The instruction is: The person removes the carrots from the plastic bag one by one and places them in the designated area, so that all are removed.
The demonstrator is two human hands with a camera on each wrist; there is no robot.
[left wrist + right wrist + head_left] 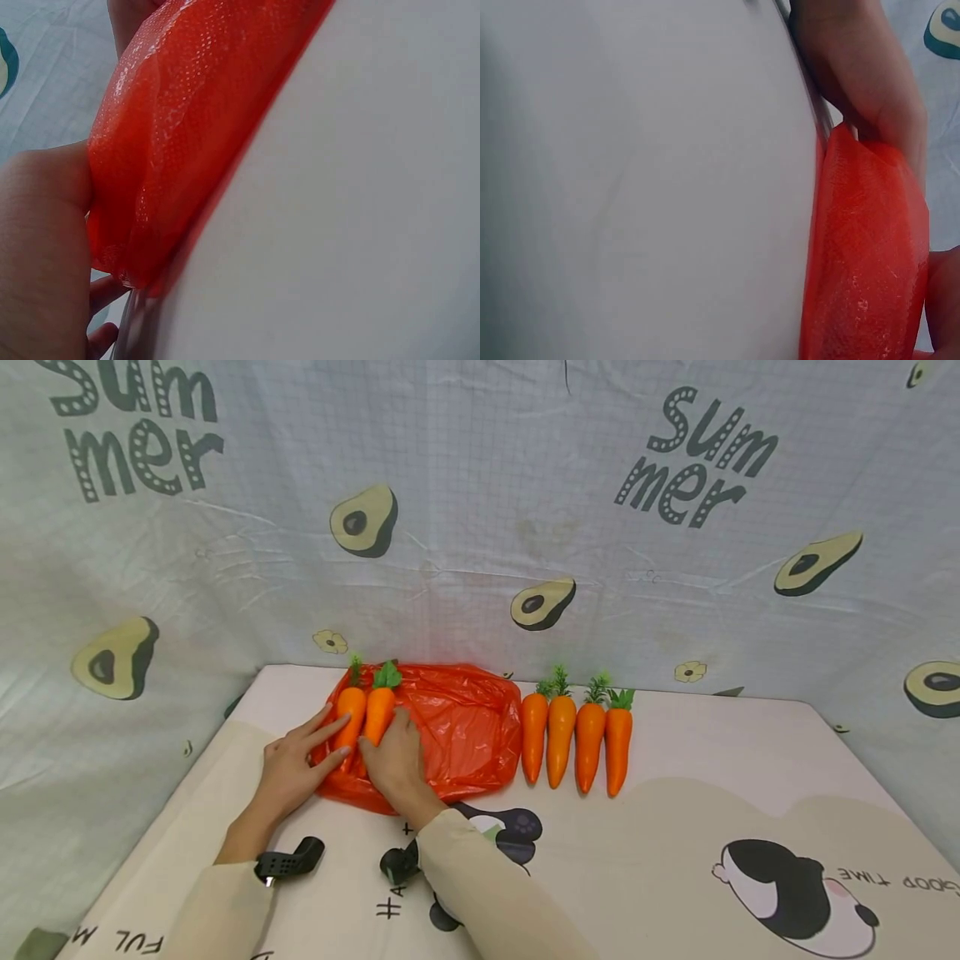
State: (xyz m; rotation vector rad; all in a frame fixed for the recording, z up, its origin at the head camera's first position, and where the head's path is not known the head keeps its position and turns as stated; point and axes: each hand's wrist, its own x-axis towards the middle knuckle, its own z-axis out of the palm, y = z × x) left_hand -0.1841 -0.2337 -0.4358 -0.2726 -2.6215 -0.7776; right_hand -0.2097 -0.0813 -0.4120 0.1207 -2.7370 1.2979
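Two orange carrots with green tops lie side by side at the left end of a red plastic bag. My left hand is at the bag's left edge, its spread fingers and thumb touching the left carrot. From the front, my right hand holds the lower end of the right carrot between thumb and fingers. That carrot's tip is hidden by the hand. In both wrist views the bag's side bulges up from the white tabletop.
Several more carrots lie in a row just right of the bag, tops toward the back. A printed cloth hangs behind the table. Black straps with small devices sit at the wrists.
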